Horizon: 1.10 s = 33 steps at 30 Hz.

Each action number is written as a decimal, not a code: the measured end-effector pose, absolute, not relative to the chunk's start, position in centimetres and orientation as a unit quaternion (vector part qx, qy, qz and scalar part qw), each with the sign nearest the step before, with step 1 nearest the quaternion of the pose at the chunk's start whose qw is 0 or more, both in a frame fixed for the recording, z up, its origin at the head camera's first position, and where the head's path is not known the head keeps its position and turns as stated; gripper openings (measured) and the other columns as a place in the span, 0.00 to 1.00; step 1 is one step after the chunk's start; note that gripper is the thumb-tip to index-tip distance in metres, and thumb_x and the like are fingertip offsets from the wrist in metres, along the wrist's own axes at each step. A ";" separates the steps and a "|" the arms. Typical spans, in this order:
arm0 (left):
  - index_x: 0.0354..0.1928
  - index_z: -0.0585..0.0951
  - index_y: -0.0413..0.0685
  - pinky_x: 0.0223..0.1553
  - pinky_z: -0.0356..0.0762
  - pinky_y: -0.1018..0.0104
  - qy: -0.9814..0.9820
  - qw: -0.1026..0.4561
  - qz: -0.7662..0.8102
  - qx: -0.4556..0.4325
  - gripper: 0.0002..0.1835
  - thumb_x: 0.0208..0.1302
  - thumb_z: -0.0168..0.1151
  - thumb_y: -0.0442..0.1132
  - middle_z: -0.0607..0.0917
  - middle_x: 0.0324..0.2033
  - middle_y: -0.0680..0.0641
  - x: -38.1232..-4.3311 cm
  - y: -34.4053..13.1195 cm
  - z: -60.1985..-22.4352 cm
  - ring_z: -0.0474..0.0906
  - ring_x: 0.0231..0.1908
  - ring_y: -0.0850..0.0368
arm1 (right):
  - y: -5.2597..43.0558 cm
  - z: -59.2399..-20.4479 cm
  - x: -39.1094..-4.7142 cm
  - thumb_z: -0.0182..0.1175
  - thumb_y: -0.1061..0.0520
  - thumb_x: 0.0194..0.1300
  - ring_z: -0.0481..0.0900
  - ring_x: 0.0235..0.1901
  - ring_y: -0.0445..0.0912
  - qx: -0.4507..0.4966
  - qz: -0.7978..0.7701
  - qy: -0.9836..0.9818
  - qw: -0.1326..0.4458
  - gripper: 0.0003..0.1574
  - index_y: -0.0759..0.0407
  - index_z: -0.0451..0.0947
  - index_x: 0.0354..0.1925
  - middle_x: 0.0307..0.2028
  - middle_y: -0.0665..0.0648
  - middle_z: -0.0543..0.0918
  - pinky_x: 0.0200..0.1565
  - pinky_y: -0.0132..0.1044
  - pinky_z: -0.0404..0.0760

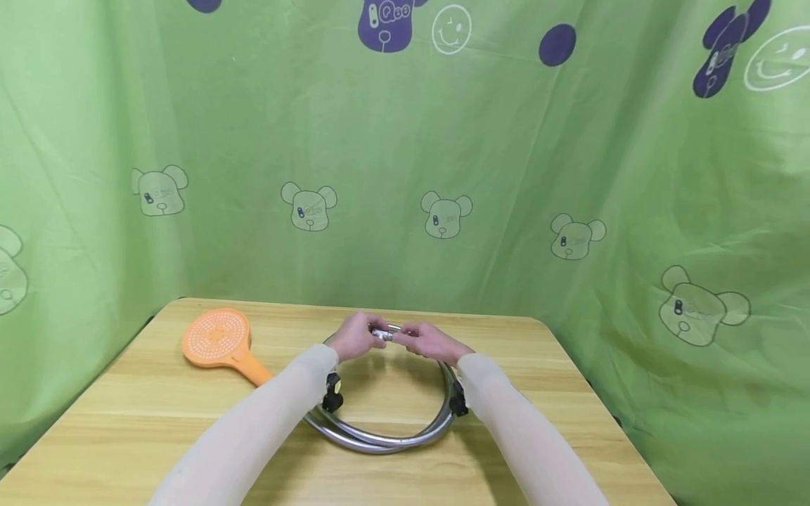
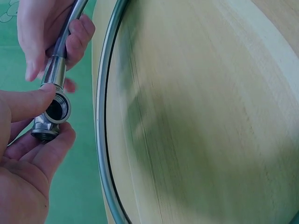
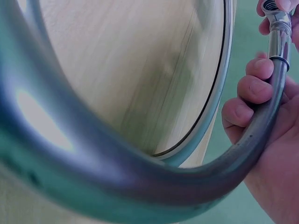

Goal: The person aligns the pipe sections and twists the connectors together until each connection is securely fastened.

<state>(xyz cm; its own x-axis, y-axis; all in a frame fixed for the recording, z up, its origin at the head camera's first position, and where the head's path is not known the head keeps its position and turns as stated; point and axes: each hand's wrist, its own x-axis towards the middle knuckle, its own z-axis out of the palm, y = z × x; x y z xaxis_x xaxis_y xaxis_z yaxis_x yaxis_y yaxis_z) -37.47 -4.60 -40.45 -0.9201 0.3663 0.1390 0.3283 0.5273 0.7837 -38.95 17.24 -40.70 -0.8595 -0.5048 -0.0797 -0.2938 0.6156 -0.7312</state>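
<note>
My left hand (image 1: 356, 337) pinches a short chrome pipe fitting (image 2: 46, 122) between thumb and fingers; its round threaded opening faces the left wrist camera. A silver shower hose (image 1: 380, 445) lies looped on the table below both hands. My right hand (image 1: 435, 343) holds the hose near its end, with fingers curled round it in the right wrist view. The hose's smooth metal end nut (image 3: 279, 44) meets the fitting in line. How far the two are screwed together cannot be seen.
An orange shower head (image 1: 217, 337) lies face up at the left of the wooden table (image 1: 538, 393), its handle partly behind the left forearm. A green curtain (image 1: 380, 267) with printed bear faces hangs behind the table and along its sides.
</note>
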 end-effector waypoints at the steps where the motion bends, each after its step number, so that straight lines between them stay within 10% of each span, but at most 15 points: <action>1: 0.44 0.86 0.46 0.41 0.80 0.65 0.873 0.022 0.446 0.195 0.12 0.56 0.73 0.31 0.87 0.37 0.50 -37.4 -4.6 -40.5 0.80 0.36 0.57 | 17.2 -40.7 -38.9 0.57 0.42 0.73 0.65 0.22 0.41 -0.226 -0.381 0.886 0.139 0.23 0.59 0.78 0.49 0.23 0.48 0.71 0.26 0.32 0.65; 8: 0.44 0.87 0.46 0.42 0.80 0.65 0.875 0.014 0.444 0.192 0.13 0.56 0.74 0.32 0.87 0.37 0.50 -37.7 -4.7 -40.4 0.80 0.37 0.58 | 17.1 -40.5 -39.0 0.61 0.53 0.71 0.65 0.24 0.42 -0.249 -0.395 0.875 0.127 0.11 0.58 0.76 0.46 0.24 0.49 0.71 0.26 0.32 0.65; 19: 0.47 0.86 0.44 0.45 0.81 0.62 0.870 0.022 0.452 0.197 0.14 0.57 0.72 0.30 0.87 0.40 0.50 -37.5 -4.7 -40.6 0.80 0.39 0.56 | 17.2 -40.4 -38.9 0.53 0.44 0.77 0.64 0.21 0.42 -0.240 -0.377 0.883 0.145 0.20 0.57 0.78 0.36 0.21 0.49 0.70 0.26 0.32 0.64; 33: 0.46 0.88 0.49 0.46 0.82 0.62 0.867 0.014 0.457 0.199 0.14 0.57 0.72 0.31 0.88 0.42 0.51 -37.6 -4.6 -40.6 0.82 0.40 0.57 | 17.5 -40.6 -39.0 0.63 0.55 0.71 0.66 0.23 0.42 -0.253 -0.411 0.866 0.127 0.13 0.61 0.76 0.48 0.24 0.51 0.72 0.24 0.31 0.65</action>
